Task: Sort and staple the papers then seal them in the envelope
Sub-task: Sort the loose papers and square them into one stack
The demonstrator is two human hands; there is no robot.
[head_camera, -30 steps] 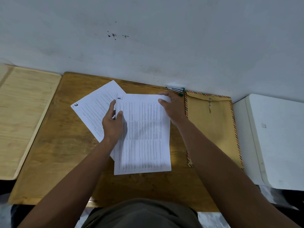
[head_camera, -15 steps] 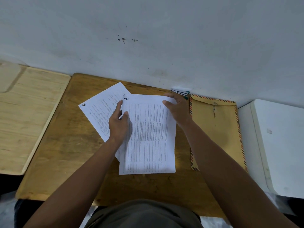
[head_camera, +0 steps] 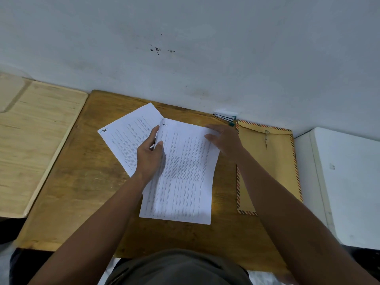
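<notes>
Since the earlier frame, the left edge of the top sheet is lifted and curled upward, where before it lay flat.

From the head view, that sheet is taken as the landmark. Its upper left edge is pinched by the left hand, thumb on top and fingers slipped beneath. At its upper right corner the right hand is laid flat, fingers straight and close together, pressing the paper down on the counter. To its left, partly underneath it, a second sheet is seen skewed. To its right, just apart, the envelope lies flat; beyond its far right corner a stapler is set against the wall.

Sorting is judged to be the step in hand. It would be done well if the corner is kept pinned while the lifted edge is raised gently, so the numbering at the top can be read and no crease is made before the sheets are squared.
</notes>
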